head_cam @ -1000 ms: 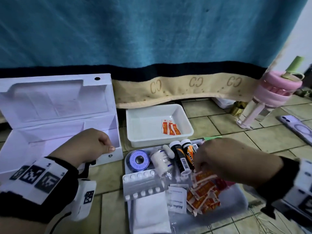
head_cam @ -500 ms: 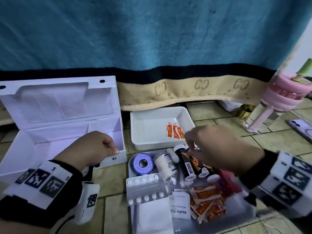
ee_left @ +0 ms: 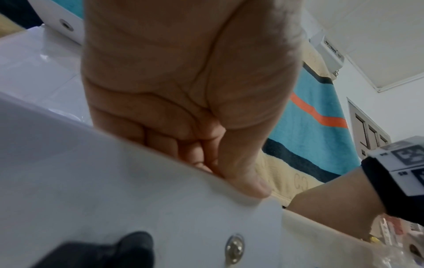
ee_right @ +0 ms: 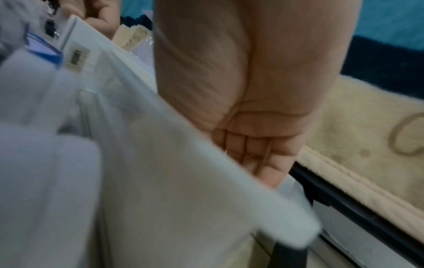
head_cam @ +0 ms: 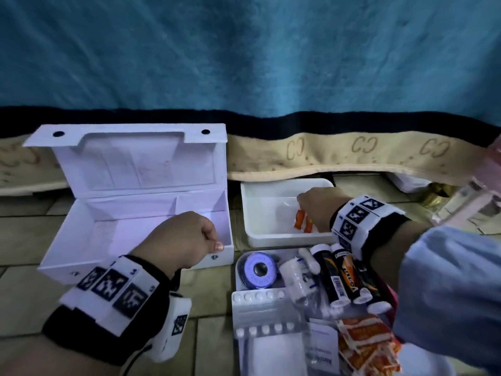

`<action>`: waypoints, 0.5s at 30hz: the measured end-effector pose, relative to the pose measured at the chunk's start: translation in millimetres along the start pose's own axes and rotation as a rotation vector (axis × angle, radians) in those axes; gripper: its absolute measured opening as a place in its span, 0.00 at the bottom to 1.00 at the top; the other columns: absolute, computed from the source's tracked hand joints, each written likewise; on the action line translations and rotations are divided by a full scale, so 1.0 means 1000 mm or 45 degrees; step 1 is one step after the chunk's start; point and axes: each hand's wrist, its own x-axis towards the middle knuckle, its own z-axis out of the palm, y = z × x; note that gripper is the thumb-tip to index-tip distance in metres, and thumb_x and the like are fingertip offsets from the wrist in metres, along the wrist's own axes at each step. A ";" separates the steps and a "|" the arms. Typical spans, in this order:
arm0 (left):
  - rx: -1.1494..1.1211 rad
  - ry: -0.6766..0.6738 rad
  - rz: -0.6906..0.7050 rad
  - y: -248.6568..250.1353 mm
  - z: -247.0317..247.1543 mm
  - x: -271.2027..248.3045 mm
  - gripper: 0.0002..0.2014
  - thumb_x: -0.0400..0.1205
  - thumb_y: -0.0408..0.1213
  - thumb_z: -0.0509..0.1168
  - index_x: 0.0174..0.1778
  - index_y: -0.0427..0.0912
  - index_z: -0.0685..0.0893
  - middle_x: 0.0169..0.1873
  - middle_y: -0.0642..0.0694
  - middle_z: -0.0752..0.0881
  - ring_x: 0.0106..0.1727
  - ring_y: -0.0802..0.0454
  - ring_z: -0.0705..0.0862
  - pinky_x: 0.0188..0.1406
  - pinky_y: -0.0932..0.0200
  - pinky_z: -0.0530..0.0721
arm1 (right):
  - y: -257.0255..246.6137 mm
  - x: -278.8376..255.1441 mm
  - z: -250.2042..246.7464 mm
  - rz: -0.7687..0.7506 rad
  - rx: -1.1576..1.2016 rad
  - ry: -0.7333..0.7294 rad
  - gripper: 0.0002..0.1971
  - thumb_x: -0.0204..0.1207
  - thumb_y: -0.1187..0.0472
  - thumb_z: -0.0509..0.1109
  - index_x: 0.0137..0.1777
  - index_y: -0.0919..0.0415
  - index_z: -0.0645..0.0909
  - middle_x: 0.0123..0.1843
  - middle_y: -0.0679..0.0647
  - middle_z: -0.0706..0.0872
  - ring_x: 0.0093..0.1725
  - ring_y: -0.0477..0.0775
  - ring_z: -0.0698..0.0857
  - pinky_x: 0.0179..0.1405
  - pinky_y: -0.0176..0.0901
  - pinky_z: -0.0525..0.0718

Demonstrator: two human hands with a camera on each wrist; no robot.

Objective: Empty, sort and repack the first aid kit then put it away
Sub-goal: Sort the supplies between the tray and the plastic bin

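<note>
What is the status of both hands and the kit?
Left hand grips first aid box front edge. Right hand in white tray, over orange sachets; grasp unclear. Box empty, open.

Tiled floor [head_cam: 32,256] in dull beige across the lower frame, dark grout lines between the tiles. Teal blanket [head_cam: 244,50] filling the upper half of the head view, edged by a dark navy band [head_cam: 271,119] and a cream border [head_cam: 352,156] patterned with paired C shapes. In the left wrist view, upper right: white ceiling [ee_left: 367,27], white wall [ee_left: 390,108], panelled door [ee_left: 369,132]. Dim, cool light.
</note>
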 end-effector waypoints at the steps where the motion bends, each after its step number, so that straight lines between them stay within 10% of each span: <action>1: 0.008 -0.003 -0.004 0.000 0.000 0.000 0.09 0.74 0.46 0.74 0.29 0.53 0.83 0.30 0.55 0.84 0.26 0.59 0.79 0.32 0.63 0.75 | 0.000 0.002 -0.001 0.002 -0.007 -0.044 0.10 0.80 0.66 0.60 0.54 0.64 0.82 0.55 0.57 0.86 0.55 0.58 0.85 0.33 0.38 0.76; 7: -0.040 -0.011 -0.012 -0.002 0.000 0.002 0.08 0.74 0.44 0.75 0.30 0.50 0.86 0.30 0.50 0.86 0.27 0.50 0.81 0.36 0.59 0.82 | 0.005 -0.006 -0.009 0.166 0.000 0.057 0.14 0.78 0.68 0.61 0.30 0.60 0.71 0.31 0.51 0.74 0.39 0.58 0.79 0.37 0.45 0.78; 11: -0.041 -0.015 -0.012 -0.004 0.000 0.003 0.07 0.73 0.44 0.75 0.31 0.47 0.87 0.30 0.46 0.86 0.31 0.47 0.83 0.39 0.56 0.84 | 0.036 -0.052 -0.031 0.260 0.497 0.425 0.06 0.76 0.62 0.67 0.42 0.58 0.86 0.42 0.55 0.88 0.40 0.57 0.83 0.38 0.41 0.79; 15: 0.015 -0.011 0.004 -0.003 -0.002 0.002 0.08 0.73 0.44 0.75 0.31 0.48 0.87 0.28 0.50 0.86 0.34 0.46 0.86 0.38 0.59 0.80 | 0.055 -0.123 -0.035 0.238 0.814 0.544 0.05 0.70 0.61 0.76 0.36 0.49 0.87 0.24 0.43 0.84 0.26 0.39 0.80 0.25 0.26 0.73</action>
